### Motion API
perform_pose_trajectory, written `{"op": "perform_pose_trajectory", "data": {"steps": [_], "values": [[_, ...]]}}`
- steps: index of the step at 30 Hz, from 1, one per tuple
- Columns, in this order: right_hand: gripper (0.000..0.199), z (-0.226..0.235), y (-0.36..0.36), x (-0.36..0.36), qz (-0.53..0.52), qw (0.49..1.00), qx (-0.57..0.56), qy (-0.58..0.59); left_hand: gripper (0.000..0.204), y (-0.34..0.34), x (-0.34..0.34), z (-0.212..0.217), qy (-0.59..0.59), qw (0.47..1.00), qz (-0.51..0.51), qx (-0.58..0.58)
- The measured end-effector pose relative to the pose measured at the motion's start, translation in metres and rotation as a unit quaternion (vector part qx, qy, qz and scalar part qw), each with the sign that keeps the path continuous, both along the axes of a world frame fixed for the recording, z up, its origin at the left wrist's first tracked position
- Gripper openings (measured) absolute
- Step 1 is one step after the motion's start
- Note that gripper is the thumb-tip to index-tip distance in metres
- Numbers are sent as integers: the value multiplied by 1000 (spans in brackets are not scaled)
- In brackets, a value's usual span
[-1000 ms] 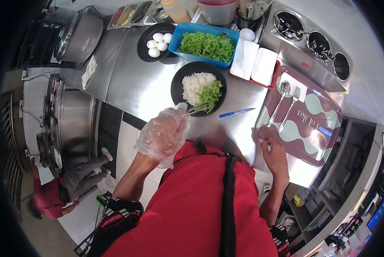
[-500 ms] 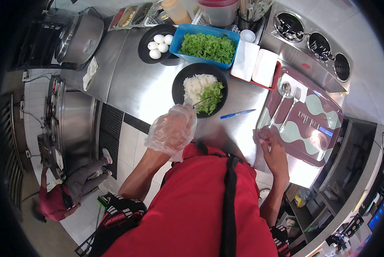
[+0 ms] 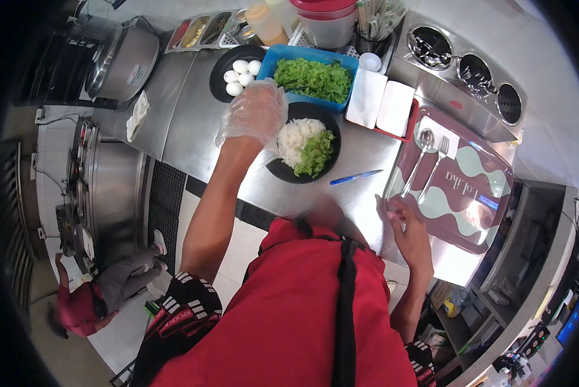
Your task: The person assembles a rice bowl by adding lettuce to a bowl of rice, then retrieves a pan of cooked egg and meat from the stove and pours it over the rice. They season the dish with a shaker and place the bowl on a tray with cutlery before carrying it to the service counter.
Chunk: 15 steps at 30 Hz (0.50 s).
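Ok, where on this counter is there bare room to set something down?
The widest bare steel lies between the white cloth and egg plate; a smaller patch sits between rice plate, red tray and blue pen. Crowded: around the lettuce tub, near the left hand.

Rice (image 3: 293,142) and lettuce (image 3: 315,155) on plate (image 3: 329,122)

Left arm (image 3: 209,216) outstretched, gloved left grip (image 3: 254,111) folded closed; bare right grip (image 3: 406,226) loosely bent

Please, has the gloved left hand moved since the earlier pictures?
Yes. Judged against the blue tub, the left hand has moved forward, and is now at the tub's near left corner.
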State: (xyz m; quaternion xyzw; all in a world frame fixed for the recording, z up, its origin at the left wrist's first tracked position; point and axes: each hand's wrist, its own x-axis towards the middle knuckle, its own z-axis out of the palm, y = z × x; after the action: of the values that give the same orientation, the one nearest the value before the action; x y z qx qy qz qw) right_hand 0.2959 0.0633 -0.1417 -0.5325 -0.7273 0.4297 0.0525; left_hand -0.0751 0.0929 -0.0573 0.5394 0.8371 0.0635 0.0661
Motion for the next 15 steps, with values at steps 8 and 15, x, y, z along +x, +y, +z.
{"op": "perform_pose_trajectory", "data": {"steps": [8, 15], "values": [[44, -3, -7, 11, -23, 1000, 5, -16, 31, 26, -7, -23, 18, 998, -52, -36], [44, -7, -9, 14, -21, 1000, 10, 3, 24, 15, -19, -17, 73, 989, -103, 75]]}}
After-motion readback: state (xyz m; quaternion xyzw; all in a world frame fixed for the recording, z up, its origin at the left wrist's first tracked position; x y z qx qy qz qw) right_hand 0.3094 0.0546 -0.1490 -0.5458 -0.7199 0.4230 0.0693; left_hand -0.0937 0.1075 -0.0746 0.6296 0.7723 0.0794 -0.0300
